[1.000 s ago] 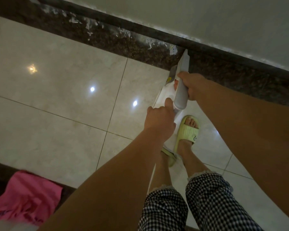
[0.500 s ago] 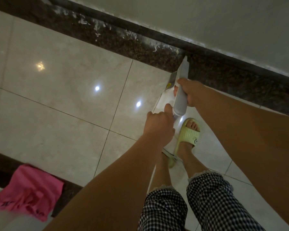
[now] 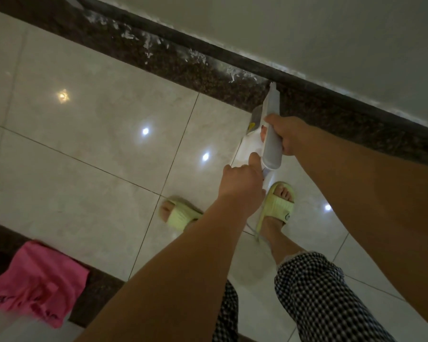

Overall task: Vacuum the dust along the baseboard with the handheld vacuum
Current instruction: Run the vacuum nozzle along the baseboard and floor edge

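The floor (image 3: 89,149) of pale glossy tiles is seen from slightly further back than half a second ago, and the left foot in its green slipper (image 3: 181,214) has been moved out to the left, where it was hidden under the arm before. The dark speckled baseboard (image 3: 331,112) is still strewn with white dust (image 3: 148,44) to the left of the nozzle. The vacuum (image 3: 271,134) is kept aimed at the baseboard, its narrow tip touching or just beside the top edge. Its grey body is gripped by the right hand (image 3: 286,134), fingers curled round it; the rear end is held by the left hand (image 3: 240,180), also curled. A pink cloth (image 3: 35,280) bears dark writing, too blurred to be read. A small yellow label on the vacuum cannot be read either.
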`<state>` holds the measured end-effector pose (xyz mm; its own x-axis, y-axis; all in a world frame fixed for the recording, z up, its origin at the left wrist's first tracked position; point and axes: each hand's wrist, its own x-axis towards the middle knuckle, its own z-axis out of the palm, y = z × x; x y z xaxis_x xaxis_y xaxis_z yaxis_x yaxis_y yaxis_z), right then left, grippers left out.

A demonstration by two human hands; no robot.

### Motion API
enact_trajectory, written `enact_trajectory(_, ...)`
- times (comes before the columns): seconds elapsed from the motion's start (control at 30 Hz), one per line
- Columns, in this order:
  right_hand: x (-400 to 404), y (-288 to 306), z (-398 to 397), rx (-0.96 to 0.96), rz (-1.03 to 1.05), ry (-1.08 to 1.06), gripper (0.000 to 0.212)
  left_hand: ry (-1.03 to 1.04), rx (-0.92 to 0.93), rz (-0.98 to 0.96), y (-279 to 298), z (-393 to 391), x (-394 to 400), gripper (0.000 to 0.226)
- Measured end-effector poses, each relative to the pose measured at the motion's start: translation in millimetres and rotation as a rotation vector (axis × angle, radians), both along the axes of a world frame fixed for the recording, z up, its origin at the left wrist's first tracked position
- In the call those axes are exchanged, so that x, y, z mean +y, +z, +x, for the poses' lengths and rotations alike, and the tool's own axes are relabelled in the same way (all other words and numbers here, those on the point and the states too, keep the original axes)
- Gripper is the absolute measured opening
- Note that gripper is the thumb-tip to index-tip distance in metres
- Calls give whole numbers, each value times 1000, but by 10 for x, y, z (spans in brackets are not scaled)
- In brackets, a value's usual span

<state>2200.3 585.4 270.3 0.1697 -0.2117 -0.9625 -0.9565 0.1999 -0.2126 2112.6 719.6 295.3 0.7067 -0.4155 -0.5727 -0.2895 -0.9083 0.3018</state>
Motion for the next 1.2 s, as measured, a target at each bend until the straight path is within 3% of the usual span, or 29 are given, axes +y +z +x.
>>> enact_trajectory(0.4,430,-4,91,16,-26,-36,56,-51,31,-41,-5,195,441,54)
enact_trajectory(0.63,684,-103,145,37,-38,-92,31,-130,31,2,0,326,743,48)
enact_trajectory(0.77,734,-44,271,10,-60,-57,43,-92,55,-23,-8,410,759,51)
enact_trajectory(1.03,776,-78,418,8,-59,-106,31,-116,62,-27,-59,585,842,51)
enact_trajectory(1.2,732,-346,385,-8,-85,-80,62,-113,71,-1,-48,606,877,49)
